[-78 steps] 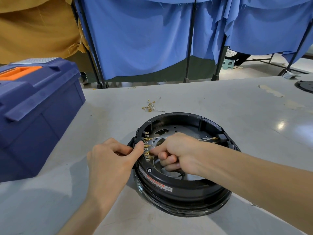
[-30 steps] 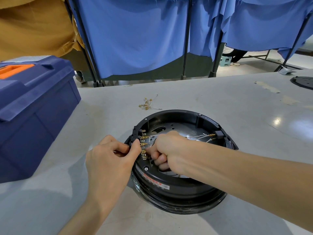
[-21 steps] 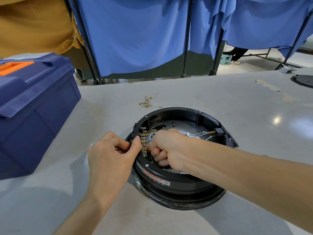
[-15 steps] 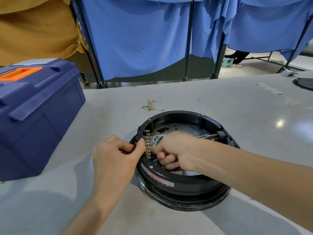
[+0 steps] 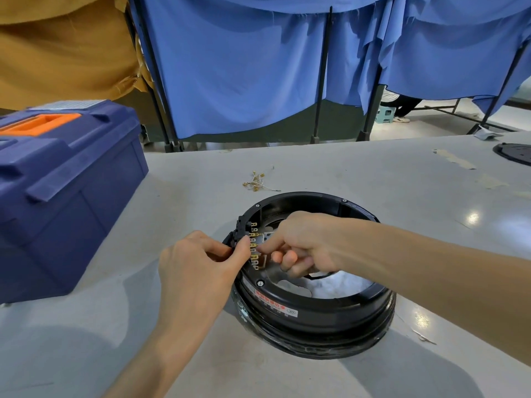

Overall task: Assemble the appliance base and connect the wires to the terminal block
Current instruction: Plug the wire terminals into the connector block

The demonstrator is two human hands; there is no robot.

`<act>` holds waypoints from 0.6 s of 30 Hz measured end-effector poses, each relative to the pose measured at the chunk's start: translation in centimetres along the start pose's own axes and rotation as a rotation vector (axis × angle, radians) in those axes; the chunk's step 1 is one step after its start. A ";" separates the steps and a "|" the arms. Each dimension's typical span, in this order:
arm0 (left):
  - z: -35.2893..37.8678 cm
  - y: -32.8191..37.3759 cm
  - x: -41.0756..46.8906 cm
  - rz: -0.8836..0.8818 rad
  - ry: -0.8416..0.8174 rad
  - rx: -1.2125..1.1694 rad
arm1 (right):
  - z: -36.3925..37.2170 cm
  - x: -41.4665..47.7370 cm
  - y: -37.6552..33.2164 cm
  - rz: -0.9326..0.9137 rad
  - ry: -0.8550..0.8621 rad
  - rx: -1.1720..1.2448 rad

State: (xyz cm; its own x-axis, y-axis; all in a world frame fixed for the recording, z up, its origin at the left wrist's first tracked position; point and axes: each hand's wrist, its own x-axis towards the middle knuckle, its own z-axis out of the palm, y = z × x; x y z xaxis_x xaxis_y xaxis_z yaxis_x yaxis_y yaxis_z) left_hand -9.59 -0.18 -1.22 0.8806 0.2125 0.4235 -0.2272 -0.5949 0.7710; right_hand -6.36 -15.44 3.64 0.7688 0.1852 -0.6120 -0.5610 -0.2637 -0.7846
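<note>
While the appliance base [image 5: 316,311] lies flat around the middle of the table [image 5: 388,182], open side up, both hands are busy at its left rim. The left hand [image 5: 201,262] has a narrow grip: thumb and curled fingers pinch the black terminal block [image 5: 241,228] from the outside, with the thumb tip right next to the brass tabs. The right hand [image 5: 301,242] reaches across the inside of the base. Its index finger and thumb are pinched tight on a wire [image 5: 319,276] end at the tabs, and the other fingers are curled under. The end itself is mostly hidden by the fingertips, so I can't tell which tab it's on.

Count-wise there's one base, one terminal block with about six brass tabs [image 5: 253,249] that I can make out, and two hands. There's also one blue toolbox [image 5: 66,182] with an orange handle at the left edge. One little tangle of spare leads [image 5: 257,180] sits just past the base toward the far edge. One black disc [image 5: 514,150] is at the far right corner.

The base is round, so it has no real long axis, and its red-printed label faces the near edge. The tab row runs along the left rim, with its long axis going roughly from far edge to near edge. The tabs stick inward toward the middle of the base.
</note>
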 end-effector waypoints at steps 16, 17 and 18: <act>-1.0 1.3 -0.4 -0.013 -0.057 0.285 | 0.6 -0.6 1.7 0.018 -0.116 -0.022; -1.1 1.3 -0.3 -0.001 -0.060 0.285 | 0.6 -0.5 1.8 0.013 -0.107 -0.043; -1.1 1.2 -0.3 0.009 -0.063 0.280 | 0.6 -0.4 1.9 0.007 -0.102 -0.067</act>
State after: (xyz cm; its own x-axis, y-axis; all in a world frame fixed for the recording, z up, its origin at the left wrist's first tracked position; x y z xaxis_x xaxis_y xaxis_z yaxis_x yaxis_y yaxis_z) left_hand -10.61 -0.13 0.13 0.9053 0.1625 0.3925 -0.1195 -0.7891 0.6025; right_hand -7.91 -15.40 2.35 0.7279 0.2779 -0.6269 -0.5419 -0.3270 -0.7742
